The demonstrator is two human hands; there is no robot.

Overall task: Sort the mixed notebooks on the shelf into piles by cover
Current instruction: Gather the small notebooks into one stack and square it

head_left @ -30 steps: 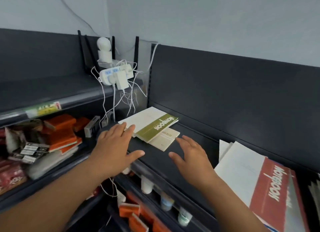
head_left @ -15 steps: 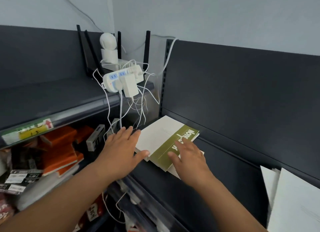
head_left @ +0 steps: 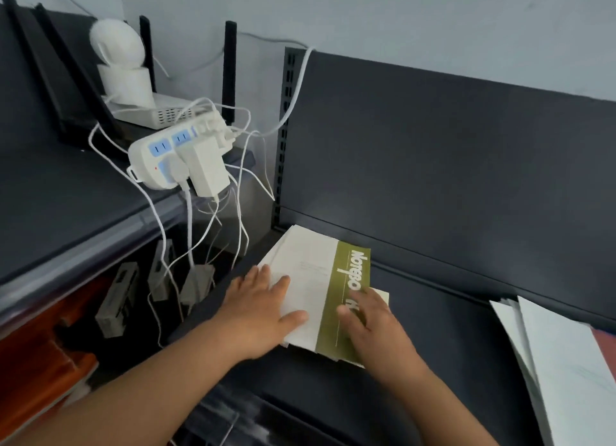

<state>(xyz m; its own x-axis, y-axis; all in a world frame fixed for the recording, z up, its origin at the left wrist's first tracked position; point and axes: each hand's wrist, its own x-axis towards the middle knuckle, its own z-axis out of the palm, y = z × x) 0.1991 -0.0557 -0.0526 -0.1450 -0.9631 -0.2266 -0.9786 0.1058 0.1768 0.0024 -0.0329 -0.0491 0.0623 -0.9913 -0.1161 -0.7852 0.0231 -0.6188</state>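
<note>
Both hands have moved forward since a moment ago and now lie on the green notebook [head_left: 328, 292], which they were only reaching for before. The left hand [head_left: 258, 315] lies flat and spread on the white part of the cover, low in the middle of the frame. The right hand [head_left: 370, 325] lies flat with its fingers spread on the green strip, just beside the left hand. Neither hand is pinching anything yet.

The green notebook sits on the dark shelf [head_left: 433, 329], near the back wall, in the middle of the frame. A pale notebook [head_left: 381, 297] peeks out from under it, beside the right hand. More notebooks [head_left: 563, 362] lie well apart at the right edge of the frame. One of them shows a bit of red.

It looks like the hands are about to pick up or straighten this little pile. The sorting seems only partly done, since the covers here do not all match. A white plug strip [head_left: 173, 159] with many cords hangs at the upper left, away from the hands.
</note>
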